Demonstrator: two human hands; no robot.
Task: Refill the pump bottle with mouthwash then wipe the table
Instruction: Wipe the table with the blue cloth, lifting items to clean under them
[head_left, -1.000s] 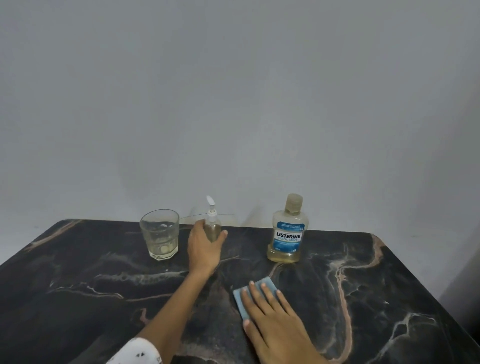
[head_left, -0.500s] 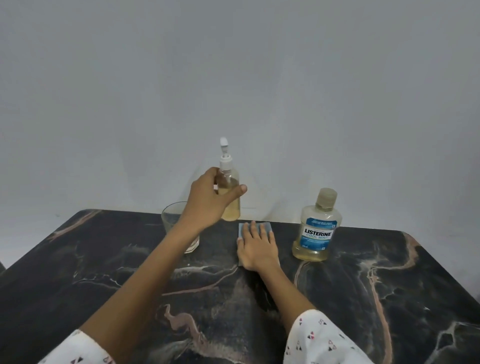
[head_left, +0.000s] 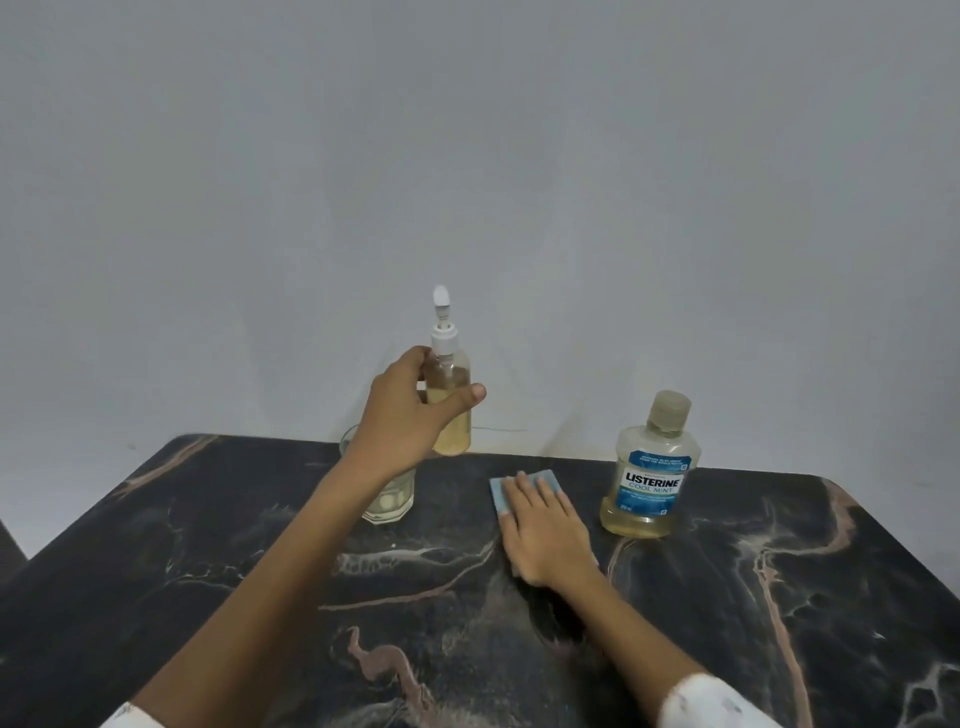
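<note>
My left hand (head_left: 408, 410) grips the clear pump bottle (head_left: 451, 400) of yellowish liquid and holds it upright in the air above the table's far edge. My right hand (head_left: 543, 530) lies flat with straight fingers on a light blue cloth (head_left: 522, 486), pressing it onto the dark marble table (head_left: 727, 623). The capped Listerine mouthwash bottle (head_left: 649, 473) stands to the right of the cloth, partly full.
A drinking glass (head_left: 387, 499) with a little liquid stands behind my left forearm, partly hidden by it. A plain grey wall runs along the table's far edge. The table's right corner is rounded.
My left hand lifted the pump bottle off the table and keeps it raised. My right hand slid the cloth away from me to where the bottle stood, then drew back slightly.
</note>
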